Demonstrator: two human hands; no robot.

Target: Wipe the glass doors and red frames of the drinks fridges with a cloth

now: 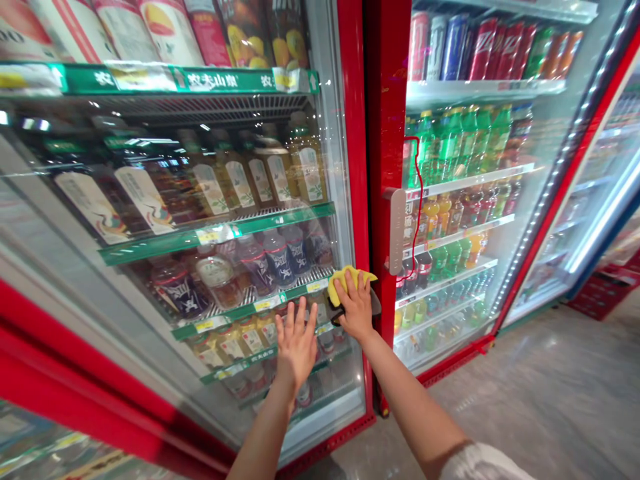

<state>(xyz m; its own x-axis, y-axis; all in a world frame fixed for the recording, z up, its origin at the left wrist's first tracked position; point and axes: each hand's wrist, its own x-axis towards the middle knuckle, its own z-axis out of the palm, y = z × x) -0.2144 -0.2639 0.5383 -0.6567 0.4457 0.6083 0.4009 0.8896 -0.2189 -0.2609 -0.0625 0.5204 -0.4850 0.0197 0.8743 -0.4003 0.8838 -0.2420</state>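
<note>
My right hand (356, 305) presses a yellow cloth (346, 277) with a dark grey side against the right edge of a glass fridge door (280, 267), beside its red frame (354, 147). The cloth sticks out above and beside the fingers. To its left and slightly lower, my left hand (298, 341) is open, fingers spread, palm toward the glass, with nothing in it. Behind the glass, shelves hold rows of bottled drinks (277, 257), blurred in places by reflections.
A second red-framed fridge (393, 120) with a pale handle (397, 230) stands on the right, holding cans (493, 50) and green bottles (470, 133). Another lit cooler is farther right. Grey floor (530, 380) lies below, and a red box (605, 290) sits at the far right.
</note>
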